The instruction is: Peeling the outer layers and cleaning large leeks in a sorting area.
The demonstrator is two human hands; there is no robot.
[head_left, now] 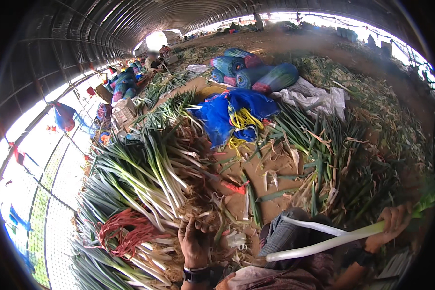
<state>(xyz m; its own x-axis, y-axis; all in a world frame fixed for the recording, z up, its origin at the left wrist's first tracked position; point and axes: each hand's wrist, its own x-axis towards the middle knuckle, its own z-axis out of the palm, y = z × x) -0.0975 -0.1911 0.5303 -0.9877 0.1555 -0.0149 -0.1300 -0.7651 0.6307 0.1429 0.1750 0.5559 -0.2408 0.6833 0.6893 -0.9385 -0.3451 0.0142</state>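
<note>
The held leeks (324, 246) look long and smooth: two white stems, becoming pale green, then leafy green. The right hand (393, 225) has its fingers closed around their green part, and the white ends point from it toward the left hand (195, 244). The left hand's fingers are bent beside the roots of a leek pile (152, 176); whether they pinch something, I cannot tell. Far ahead of both hands lie plump mesh bags (284, 77), their content unclear.
</note>
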